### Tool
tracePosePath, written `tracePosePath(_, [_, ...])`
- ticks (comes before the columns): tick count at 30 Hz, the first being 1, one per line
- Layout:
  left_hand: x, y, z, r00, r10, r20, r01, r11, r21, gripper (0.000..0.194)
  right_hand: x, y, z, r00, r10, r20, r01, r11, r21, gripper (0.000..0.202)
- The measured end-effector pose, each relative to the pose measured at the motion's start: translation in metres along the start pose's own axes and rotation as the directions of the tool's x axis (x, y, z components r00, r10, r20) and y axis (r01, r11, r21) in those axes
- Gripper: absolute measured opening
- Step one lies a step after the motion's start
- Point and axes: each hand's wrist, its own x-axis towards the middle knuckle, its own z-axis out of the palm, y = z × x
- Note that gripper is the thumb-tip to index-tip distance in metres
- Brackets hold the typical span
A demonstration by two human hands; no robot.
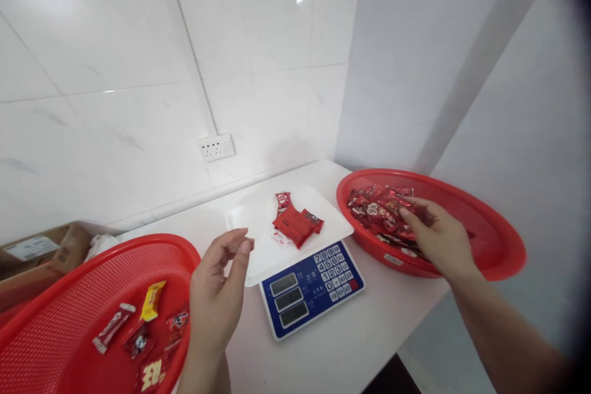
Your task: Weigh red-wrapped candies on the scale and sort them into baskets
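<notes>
Packets (293,225) sit on scale tray (252,212), plenty left in right basket (501,249); right hand (438,237) pinches foil packet (396,202), left hand (217,288) half-curled, empty.

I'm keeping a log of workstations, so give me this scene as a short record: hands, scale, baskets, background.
Left hand: left hand loosely curled by the tray's left side, no packet visible in it
Right hand: right hand at the red packets in the right basket; grip unclear
Scale: scale with blue keypad panel, three displays, readings illegible
Tray: white tray bearing several mostly red packets
Left basket: left basket, red, a few wrapped pieces, one yellow
Background: wall socket
</notes>
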Motion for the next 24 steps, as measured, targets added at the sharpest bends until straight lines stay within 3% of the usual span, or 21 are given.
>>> tracePosePath(3, [0.000, -0.001, 0.002, 1.000, -0.016, 0.024, 0.016, 1.000, 0.011, 0.028, -0.007, -0.013, 0.010, 0.998, -0.017, 0.059, 0.016, 1.000, 0.022, 0.035])
tracePosePath(5, [0.000, -0.001, 0.003, 0.998, -0.028, 0.051, 0.027, 0.999, 0.021, 0.029, -0.019, -0.030, 0.025, 0.975, -0.115, 0.192, 0.103, 0.992, 0.075, 0.031])
tracePosePath(8, [-0.001, 0.000, 0.003, 0.996, -0.041, 0.073, 0.038, 0.999, 0.038, 0.030, -0.040, -0.056, 0.053, 0.845, -0.273, 0.460, 0.211, 0.960, 0.182, 0.027])
tracePosePath(10, [-0.002, 0.000, 0.002, 0.997, -0.041, 0.066, 0.039, 0.999, 0.037, 0.030, -0.050, -0.065, 0.070, 0.753, -0.376, 0.539, 0.304, 0.926, 0.222, 0.027])
tracePosePath(12, [-0.002, 0.000, 0.001, 0.997, -0.037, 0.062, 0.036, 0.999, 0.028, 0.029, -0.051, -0.067, 0.081, 0.718, -0.422, 0.553, 0.378, 0.904, 0.199, 0.028])
tracePosePath(17, [-0.001, 0.000, 0.000, 0.997, -0.042, 0.070, 0.040, 0.999, 0.030, 0.030, -0.032, -0.062, 0.083, 0.809, -0.352, 0.471, 0.376, 0.925, 0.045, 0.031])
tracePosePath(24, [-0.001, 0.001, 0.003, 0.995, -0.048, 0.087, 0.044, 0.998, 0.043, 0.033, -0.007, -0.068, 0.084, 0.869, -0.326, 0.372, 0.379, 0.922, -0.078, 0.030])
